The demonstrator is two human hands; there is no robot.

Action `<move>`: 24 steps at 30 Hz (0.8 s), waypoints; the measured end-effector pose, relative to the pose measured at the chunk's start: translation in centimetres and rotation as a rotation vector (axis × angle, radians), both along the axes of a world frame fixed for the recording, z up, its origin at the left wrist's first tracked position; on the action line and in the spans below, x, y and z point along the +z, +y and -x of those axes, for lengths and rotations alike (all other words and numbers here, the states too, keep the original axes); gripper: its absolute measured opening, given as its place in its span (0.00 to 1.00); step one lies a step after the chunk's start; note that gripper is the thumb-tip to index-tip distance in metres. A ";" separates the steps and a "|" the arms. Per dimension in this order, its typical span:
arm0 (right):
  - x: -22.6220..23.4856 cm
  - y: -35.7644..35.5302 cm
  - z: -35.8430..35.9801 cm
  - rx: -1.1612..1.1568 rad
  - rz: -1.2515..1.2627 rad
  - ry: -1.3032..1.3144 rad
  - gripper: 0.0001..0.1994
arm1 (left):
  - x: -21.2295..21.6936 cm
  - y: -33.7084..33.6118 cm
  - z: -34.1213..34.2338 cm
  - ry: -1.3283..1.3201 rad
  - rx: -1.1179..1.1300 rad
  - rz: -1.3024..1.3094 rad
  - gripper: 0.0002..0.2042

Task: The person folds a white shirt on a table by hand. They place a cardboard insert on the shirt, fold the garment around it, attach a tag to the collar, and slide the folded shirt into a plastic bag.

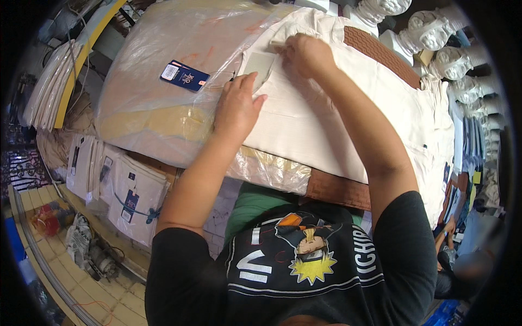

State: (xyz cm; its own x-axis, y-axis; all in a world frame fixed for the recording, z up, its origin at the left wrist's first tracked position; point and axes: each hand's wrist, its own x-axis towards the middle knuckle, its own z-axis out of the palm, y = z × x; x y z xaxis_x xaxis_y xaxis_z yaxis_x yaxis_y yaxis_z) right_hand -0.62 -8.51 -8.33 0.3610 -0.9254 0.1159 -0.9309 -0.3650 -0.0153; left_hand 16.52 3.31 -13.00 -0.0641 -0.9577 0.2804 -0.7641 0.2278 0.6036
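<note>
Right of the navy hang tag (185, 75) on the plastic-covered desk (147, 54), the cream garment (310, 133) should lie flat if the open left hand (236, 106) steadies the grey panel (259, 64) while the right hand (309, 56), curled, I cannot tell if gripping, works evenly.

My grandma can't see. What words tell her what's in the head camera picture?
A person's left hand and right hand touch cream cloth over a plastic-covered surface: the left by a pale grey patch, the right at bunched folds. A dark blue tag lies to their left.
</note>
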 end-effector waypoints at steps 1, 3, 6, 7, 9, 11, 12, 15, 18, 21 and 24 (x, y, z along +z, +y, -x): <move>1.1 -1.2 0.5 -0.052 -0.034 -0.023 0.10 | -0.1 -0.1 -0.2 0.015 0.000 0.003 0.24; 2.5 -5.8 4.5 -0.085 -0.009 -0.227 0.09 | 0.1 -0.7 0.2 0.035 -0.023 -0.032 0.24; 9.5 -5.0 5.0 -0.009 0.266 -0.377 0.10 | 0.0 -0.4 -0.5 -0.028 0.000 -0.034 0.25; 11.8 -5.1 6.0 0.043 0.266 -0.371 0.09 | 0.3 -0.6 -0.3 -0.046 -0.007 -0.045 0.26; 15.5 -3.7 6.8 0.081 0.227 -0.420 0.09 | 0.5 -1.3 -0.1 -0.057 0.000 -0.062 0.29; 17.8 -2.4 7.4 0.115 0.242 -0.400 0.11 | 0.6 -2.4 0.4 -0.049 0.026 -0.069 0.32; 18.5 -1.7 7.3 0.129 0.286 -0.380 0.12 | 0.9 -3.0 0.8 -0.083 0.020 0.036 0.33; 20.8 2.0 6.4 0.123 0.245 -0.336 0.15 | 1.9 -5.1 1.9 -0.049 -0.052 0.148 0.35; 21.0 3.1 7.6 0.138 0.238 -0.350 0.15 | 2.3 -6.9 2.8 0.199 -0.199 -0.118 0.34; 21.9 6.3 8.0 0.073 0.125 -0.351 0.15 | -0.3 -8.0 1.5 0.287 -0.222 -0.208 0.26; 20.2 6.8 11.0 0.085 0.088 -0.397 0.14 | -0.5 -7.4 1.2 0.237 -0.266 -0.269 0.20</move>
